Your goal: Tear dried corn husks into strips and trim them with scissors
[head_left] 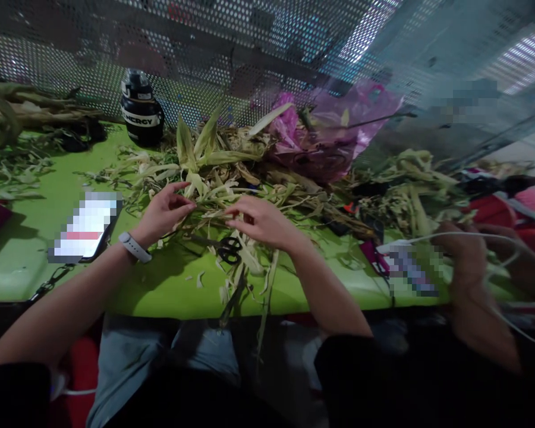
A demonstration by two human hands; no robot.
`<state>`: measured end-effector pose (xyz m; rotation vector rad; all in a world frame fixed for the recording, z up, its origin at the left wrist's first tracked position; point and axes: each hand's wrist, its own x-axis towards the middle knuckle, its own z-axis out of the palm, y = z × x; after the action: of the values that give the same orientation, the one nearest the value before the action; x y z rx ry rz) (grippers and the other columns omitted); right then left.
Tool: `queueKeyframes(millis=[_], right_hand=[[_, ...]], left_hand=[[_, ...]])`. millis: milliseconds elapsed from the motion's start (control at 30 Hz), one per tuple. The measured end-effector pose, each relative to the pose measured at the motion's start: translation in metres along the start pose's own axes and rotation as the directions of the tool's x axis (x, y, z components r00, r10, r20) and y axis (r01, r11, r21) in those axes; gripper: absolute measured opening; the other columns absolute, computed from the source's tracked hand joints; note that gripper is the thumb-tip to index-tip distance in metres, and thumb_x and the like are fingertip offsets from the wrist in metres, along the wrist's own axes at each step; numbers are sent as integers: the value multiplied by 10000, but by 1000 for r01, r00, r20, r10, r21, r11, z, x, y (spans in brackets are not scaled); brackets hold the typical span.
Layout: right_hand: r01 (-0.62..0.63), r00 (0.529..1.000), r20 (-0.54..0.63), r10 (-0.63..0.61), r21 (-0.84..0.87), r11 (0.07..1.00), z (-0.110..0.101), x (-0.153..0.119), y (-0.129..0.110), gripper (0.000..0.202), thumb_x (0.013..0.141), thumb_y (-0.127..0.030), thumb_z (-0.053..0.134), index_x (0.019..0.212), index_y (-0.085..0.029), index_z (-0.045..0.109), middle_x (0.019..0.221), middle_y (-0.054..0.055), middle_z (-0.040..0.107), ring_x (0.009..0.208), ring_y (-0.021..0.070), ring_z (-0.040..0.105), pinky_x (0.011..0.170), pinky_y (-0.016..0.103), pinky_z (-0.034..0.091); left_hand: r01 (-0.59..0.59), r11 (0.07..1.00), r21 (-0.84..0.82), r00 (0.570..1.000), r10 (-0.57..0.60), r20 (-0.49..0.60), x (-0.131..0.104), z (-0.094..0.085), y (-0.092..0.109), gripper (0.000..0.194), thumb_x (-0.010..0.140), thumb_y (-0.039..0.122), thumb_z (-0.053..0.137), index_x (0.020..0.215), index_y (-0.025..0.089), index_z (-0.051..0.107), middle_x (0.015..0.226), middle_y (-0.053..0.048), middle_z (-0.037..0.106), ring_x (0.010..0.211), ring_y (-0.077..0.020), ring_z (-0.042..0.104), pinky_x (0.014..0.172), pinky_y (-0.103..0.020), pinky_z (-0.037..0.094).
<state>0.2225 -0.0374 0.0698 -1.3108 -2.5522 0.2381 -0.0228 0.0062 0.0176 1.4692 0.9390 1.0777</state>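
Observation:
My left hand point(166, 209), with a white watch point(134, 246) on its wrist, hovers over a heap of dry corn husks point(232, 157). Its thumb and a finger come together while the index finger stretches out. Facing it is my right hand point(262, 221), its fingers curled in toward the thumb. Thin husk strips point(207, 213) lie in the gap between the fingertips; whether either hand grips one is too fine to make out. Dark-handled scissors point(229, 249) rest just below the gap, partly among loose husk shreds point(249, 261) that hang over the table edge.
On the green table point(160, 291) a lit phone point(89, 226) lies left of my left hand. A black bottle point(141, 116) stands behind it. A pink plastic bag point(325, 137) sits beyond the heap. To the right, another person's hands point(463, 244) work near a white cable point(468, 233).

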Motion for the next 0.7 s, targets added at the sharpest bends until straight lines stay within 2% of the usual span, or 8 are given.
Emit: queueKeyframes(millis=[67, 133, 233, 333, 467, 567, 600, 700], right_hand=[[50, 986, -151, -69, -129, 990, 0, 15, -7, 392, 913, -250, 554, 1303, -206, 568, 1281, 117, 578, 844, 164, 598, 721, 289, 441], [91, 978, -161, -135, -254, 963, 6, 36, -12, 484, 873, -223, 606, 1352, -221, 533, 1386, 128, 506, 936, 197, 600, 728, 298, 445], [121, 981, -102, -163, -330, 936, 11, 66, -9, 276, 913, -196, 534, 1152, -198, 672, 1188, 95, 636, 896, 188, 607, 727, 290, 433], [-2, 959, -269, -83, -302, 953, -8, 85, 6, 245, 941, -218, 488, 1061, -199, 701, 1098, 75, 662, 873, 184, 600, 713, 302, 435], [-172, 788, -613, 58, -128, 977, -62, 91, 24, 258, 938, -401, 536, 1009, -209, 692, 1049, 81, 653, 922, 192, 582, 786, 351, 476], [-175, 631, -774, 61, -66, 982, -100, 88, 20, 319, 891, -490, 586, 707, -234, 634, 865, 66, 621, 862, 191, 578, 816, 374, 485], [-135, 629, -776, 41, -57, 989, -108, 86, 14, 375, 873, -524, 596, 619, -250, 574, 783, 48, 590, 819, 186, 568, 786, 365, 483], [1, 774, -631, 62, 100, 995, -115, 80, -8, 529, 829, -636, 586, 500, -254, 426, 550, -21, 401, 554, 129, 398, 577, 315, 388]], left_hand=[[19, 994, -107, 1000, -16, 21, 0, 0, 3, 624, 699, 236, 795, 1268, 152, 553, 807, -10, 681, 737, -136, 653, 693, -251, 511], [44, 974, -222, 999, -37, 34, -1, 0, 7, 597, 680, 198, 810, 1233, 168, 585, 790, 3, 675, 763, -134, 665, 748, -262, 536], [85, 931, -355, 996, -81, 24, -1, -3, 12, 510, 692, 168, 798, 1175, 184, 638, 817, -3, 685, 779, -130, 673, 810, -288, 562], [66, 904, -422, 996, -84, -25, 2, -10, 11, 402, 716, 173, 769, 1109, 193, 686, 852, -16, 694, 749, -126, 665, 801, -302, 579], [2, 943, -332, 999, -18, -45, 7, -18, 4, 364, 735, 231, 765, 1090, 186, 701, 923, -54, 707, 865, -172, 679, 920, -374, 546], [-140, 989, -39, 985, 136, -108, 6, -17, 2, 431, 734, 284, 778, 1151, 225, 687, 1231, -94, 646, 1207, -259, 571, 1098, -455, 407], [-188, 978, 88, 969, 200, -147, 5, -16, 3, 443, 733, 302, 781, 1163, 248, 686, 1350, -90, 576, 1313, -279, 481, 1143, -464, 344], [-262, 891, 370, 896, 367, -250, 1, -14, 10, 337, 778, 376, 740, 1097, 271, 717, 1462, -58, 466, 1409, -288, 344, 1179, -447, 270]])
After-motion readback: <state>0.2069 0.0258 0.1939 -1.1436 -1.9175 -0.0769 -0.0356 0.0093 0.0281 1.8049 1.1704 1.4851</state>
